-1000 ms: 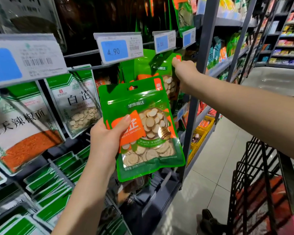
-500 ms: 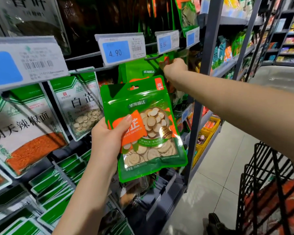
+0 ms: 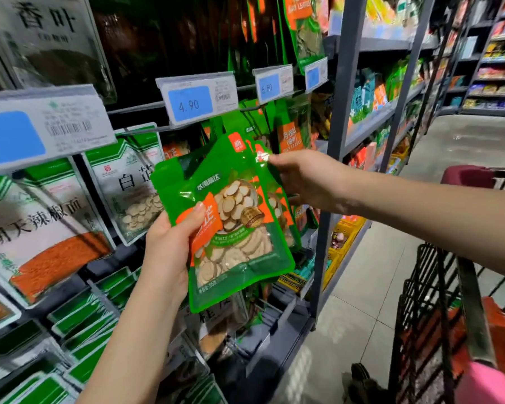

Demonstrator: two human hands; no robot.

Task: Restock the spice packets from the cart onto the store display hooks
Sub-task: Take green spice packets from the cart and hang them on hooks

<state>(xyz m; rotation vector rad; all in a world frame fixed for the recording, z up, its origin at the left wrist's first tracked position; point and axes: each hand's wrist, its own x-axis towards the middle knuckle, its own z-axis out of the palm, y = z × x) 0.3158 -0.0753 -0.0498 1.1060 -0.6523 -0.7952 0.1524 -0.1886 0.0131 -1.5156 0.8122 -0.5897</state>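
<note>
- Gripped in left hand (image 3: 169, 252): front packet (image 3: 236, 243), green with a clear window of pale slices; thumb across the orange label, fingers behind, hold on the lower left edge.
- Pinched at right hand (image 3: 306, 182) fingertips (image 3: 276, 160): top corner of second packet (image 3: 285, 220), same green, stacked just behind the first and showing past its right edge.
- Both packets off the hooks, tilted, held in front of the display just below the 4.90 price tag (image 3: 196, 100).
- Low right, near: dark wire cart (image 3: 438, 316), with orange and green stock inside, blurred; pink handle grip (image 3: 473, 176) beyond the right forearm.
- Left of the hands: white packets (image 3: 129, 182) of pale slices hanging under a wire hook (image 3: 146, 130); further left, chilli powder packet (image 3: 41, 228).
- Behind the right hand: bay leaf packets (image 3: 292, 135) hanging under the 5.60 price tag (image 3: 271, 86).
- Further back: grey shelf upright (image 3: 337, 126), then aisle shelves (image 3: 499, 68) of mixed goods, too blurred to read.
</note>
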